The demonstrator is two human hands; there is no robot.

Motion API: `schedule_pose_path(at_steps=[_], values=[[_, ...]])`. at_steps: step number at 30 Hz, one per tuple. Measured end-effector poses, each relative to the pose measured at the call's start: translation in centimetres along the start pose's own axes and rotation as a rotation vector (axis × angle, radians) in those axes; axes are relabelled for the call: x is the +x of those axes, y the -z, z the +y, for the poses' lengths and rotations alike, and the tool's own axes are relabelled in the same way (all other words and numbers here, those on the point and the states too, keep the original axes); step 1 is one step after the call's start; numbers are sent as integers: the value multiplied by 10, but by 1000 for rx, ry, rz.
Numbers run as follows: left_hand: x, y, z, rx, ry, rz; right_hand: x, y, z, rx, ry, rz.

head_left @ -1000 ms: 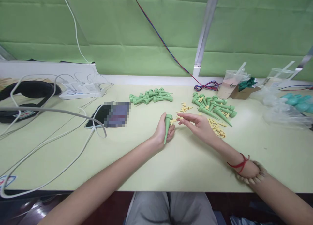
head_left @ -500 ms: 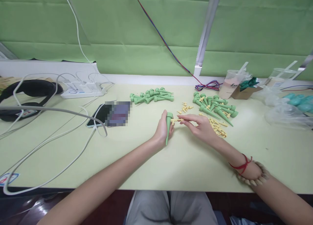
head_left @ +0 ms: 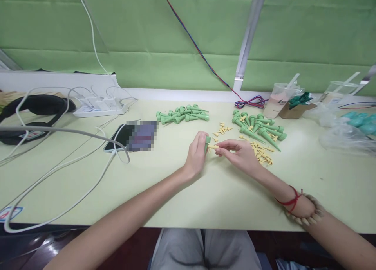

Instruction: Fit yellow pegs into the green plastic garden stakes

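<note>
Grips a green plastic spike [head_left: 208, 140] in the curled left hand [head_left: 196, 154], with only the cylindrical cap end showing. Pinches a slim yellow fitting [head_left: 212, 146] in the right hand [head_left: 239, 154] at the spike's side, above the smooth, pale tabletop [head_left: 188, 207]. Note conical green spikes [head_left: 257, 126] heaped beyond and knobbly yellow pieces [head_left: 265, 159] strewn beside the right hand.

The pale table [head_left: 229, 203] bears green spikes [head_left: 178, 119], yellow pieces [head_left: 262, 156], black headphones [head_left: 38, 105] and a white power strip [head_left: 98, 112].

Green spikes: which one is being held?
The spike in the left hand, mostly hidden, with the right hand holding a yellow piece at its side. The others lie in the left pile or right pile.
</note>
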State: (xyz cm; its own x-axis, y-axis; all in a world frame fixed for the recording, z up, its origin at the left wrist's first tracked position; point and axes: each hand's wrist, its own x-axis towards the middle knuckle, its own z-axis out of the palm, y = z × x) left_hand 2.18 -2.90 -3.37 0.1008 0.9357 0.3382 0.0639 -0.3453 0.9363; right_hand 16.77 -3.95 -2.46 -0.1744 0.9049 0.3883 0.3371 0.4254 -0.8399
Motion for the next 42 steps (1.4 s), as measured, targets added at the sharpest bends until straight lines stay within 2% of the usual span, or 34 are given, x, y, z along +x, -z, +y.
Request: schedule_pose_path(at_steps=[8,12,16,18,22,24,26,31,33,35,39,42], values=[[-1,5,-2,161,-113,-58,0,-2,0,123,-143,-114],[0,9,-2,246,-142,-117,0,-3,1,238,-216,-200],[2,8,0,222,-122,-103,0,-4,3,301,-222,-276],[3,6,0,163,-79,-63,0,-3,3,231,-145,-246],[4,2,0,92,-30,-20,1,0,2,-3,73,-57],[3,2,0,96,-36,-29,1,1,1,-69,123,0],[2,2,0,115,-60,-41,0,1,-1,-90,105,-12],[0,4,3,170,-107,-90,-3,-1,-6,59,-91,-206],[1,4,3,160,-88,-87,-2,-1,-6,98,-133,-238],[2,4,1,128,-42,-70,-1,0,-4,86,-112,-194],[3,2,-2,86,3,-38,1,1,-1,47,-40,-29],[2,2,-2,71,2,-50,0,1,-2,31,-90,-51]])
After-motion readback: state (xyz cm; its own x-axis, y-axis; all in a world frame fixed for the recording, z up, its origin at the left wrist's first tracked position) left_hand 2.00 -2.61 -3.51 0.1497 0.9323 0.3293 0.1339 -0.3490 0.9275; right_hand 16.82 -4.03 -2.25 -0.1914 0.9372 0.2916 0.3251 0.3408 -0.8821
